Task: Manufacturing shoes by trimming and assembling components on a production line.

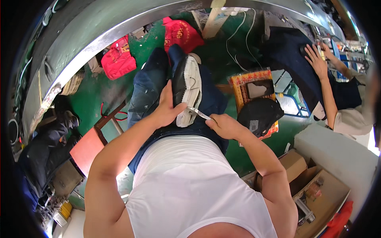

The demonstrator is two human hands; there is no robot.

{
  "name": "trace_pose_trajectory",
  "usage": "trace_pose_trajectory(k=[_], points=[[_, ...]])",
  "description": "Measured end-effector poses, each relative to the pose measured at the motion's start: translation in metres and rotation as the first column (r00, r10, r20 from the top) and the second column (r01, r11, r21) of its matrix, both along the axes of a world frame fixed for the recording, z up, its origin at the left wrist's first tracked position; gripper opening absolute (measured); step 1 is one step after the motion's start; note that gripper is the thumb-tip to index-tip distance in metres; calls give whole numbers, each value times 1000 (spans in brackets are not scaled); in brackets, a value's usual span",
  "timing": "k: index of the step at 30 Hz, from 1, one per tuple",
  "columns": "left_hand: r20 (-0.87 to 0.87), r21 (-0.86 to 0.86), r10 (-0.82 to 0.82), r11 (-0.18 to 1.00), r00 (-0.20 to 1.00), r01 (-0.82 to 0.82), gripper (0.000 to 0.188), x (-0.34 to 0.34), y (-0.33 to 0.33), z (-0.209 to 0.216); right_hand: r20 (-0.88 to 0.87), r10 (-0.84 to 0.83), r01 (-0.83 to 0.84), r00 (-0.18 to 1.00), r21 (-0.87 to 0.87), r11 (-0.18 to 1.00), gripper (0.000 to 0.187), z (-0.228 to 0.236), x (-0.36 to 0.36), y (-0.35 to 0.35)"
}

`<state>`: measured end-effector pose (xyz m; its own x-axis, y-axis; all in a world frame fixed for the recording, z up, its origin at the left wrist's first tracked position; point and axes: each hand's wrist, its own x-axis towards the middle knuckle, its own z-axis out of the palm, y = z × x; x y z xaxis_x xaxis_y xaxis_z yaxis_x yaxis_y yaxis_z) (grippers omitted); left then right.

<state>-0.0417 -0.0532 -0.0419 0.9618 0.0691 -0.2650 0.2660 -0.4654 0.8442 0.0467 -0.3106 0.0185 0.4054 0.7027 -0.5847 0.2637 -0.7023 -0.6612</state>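
A black shoe (180, 77) with a thick white sole (193, 77) lies lengthwise over my thighs, tilted so that the sole's side wall faces up and right. A loose thread curls on the white wall, and a stitched-looking edge runs along the black upper. My left hand (170, 108) is closed round the shoe's near end from the left, its thumb on the sole. In my right hand (223, 125) is a slim, curved silver metal tool (199, 113). The tool's far end touches or lies very close to the sole's near end, beside my left thumb; its exact kind cannot be told.
At the right, a co-worker's hands (316, 61) are busy above dark cloth. A black cap (260, 116) rests on a patterned orange stool (239, 85). Red bags (119, 59) lie on the green floor. An open cardboard box (329, 190) stands near right; a metal-edged bench (99, 37) curves across the far side.
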Motion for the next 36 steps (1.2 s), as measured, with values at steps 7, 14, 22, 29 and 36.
trace_pose_trajectory(k=[7, 14, 22, 29, 36], points=[[-143, -241, 137, 956, 980, -169, 98, 1, -6, 13, -355, -178, 101, 918, -224, 969, 42, 38, 30, 5], [-204, -230, 154, 952, 967, -200, 103, 6, -4, 10, 337, 52, -85, 940, 83, 993, 38, -14, 7, 39], [-151, -138, 89, 984, 985, -110, 91, 30, 17, 26, -66, -154, 162, 986, 139, 977, 39, -11, 1, 22], [-260, -488, 314, 773, 913, -405, 69, 67, 42, 23, -686, -491, 774, 536, 167, 611, 43, -49, -24, -7], [-364, -930, 103, 8, 926, -367, 69, 39, 78, 64, -567, -563, 753, 601, 165, 637, 39, -32, -19, 2]])
